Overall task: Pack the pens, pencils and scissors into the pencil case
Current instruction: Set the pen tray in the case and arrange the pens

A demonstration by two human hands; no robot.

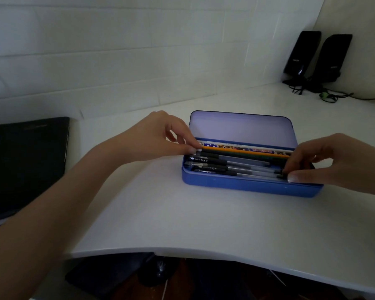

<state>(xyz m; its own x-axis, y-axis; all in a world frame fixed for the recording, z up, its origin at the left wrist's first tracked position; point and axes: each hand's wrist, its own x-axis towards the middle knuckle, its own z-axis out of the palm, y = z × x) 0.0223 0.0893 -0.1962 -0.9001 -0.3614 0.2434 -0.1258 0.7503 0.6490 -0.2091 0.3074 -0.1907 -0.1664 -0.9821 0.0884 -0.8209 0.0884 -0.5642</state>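
A blue pencil case [247, 185] lies open on the white desk, its lid [240, 128] raised at the back. Inside lie several black-capped clear pens [236, 167] side by side, an orange pencil [243, 151] and a dark green one behind them, and a patterned ruler against the back wall. My left hand [160, 137] pinches the left end of the orange pencil at the case's left wall. At the case's right end, my right hand [333, 161] has its fingertips on the right ends of the pencils and pens. Scissors are not visible.
A dark laptop [24, 165] lies at the left of the desk [182, 217]. Two black speakers [318, 57] with cables stand in the far right corner against the wall. The desk's curved front edge runs across the bottom, with dark floor items below.
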